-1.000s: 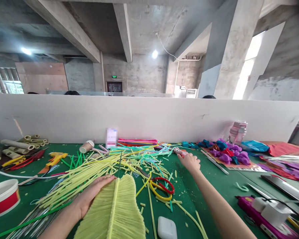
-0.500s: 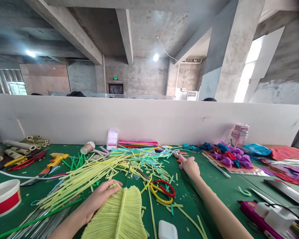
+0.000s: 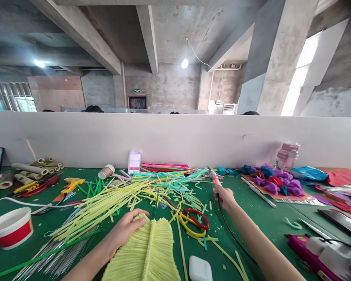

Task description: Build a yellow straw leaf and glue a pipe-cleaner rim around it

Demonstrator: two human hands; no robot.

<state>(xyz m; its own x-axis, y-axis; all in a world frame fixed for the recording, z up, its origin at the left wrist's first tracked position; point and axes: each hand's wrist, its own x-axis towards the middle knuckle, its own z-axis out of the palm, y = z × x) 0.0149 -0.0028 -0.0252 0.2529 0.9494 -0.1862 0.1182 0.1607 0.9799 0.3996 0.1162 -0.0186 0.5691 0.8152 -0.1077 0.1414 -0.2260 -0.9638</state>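
My left hand point(image 3: 131, 226) is closed on the upper left edge of a broad leaf of yellow-green chenille stems point(image 3: 146, 253). The leaf has a raised midrib, and a thin wire stands out of its top. Farther forward and to the right, my right hand point(image 3: 224, 196) is wrapped round a slim pink corded tool point(image 3: 215, 179). Its narrow tip points away from me, and a black cord trails from it back along my forearm; its exact kind I cannot tell. Between the hands lie scissors point(image 3: 194, 223) with red and yellow handles.
Loose yellow-green chenille stems point(image 3: 105, 199) cover the middle of the green table point(image 3: 245, 246). A yellow glue gun point(image 3: 71, 186) and paper cup point(image 3: 13, 230) are at left. A white earphone case point(image 3: 200, 268) lies in front, a magenta power strip point(image 3: 307, 249) right. A white partition point(image 3: 178, 138) stands behind.
My right hand has lifted the pink tool off the table, its tip now pointing forward and its cord in view. My left hand still grips the leaf; the whole view has shifted slightly.
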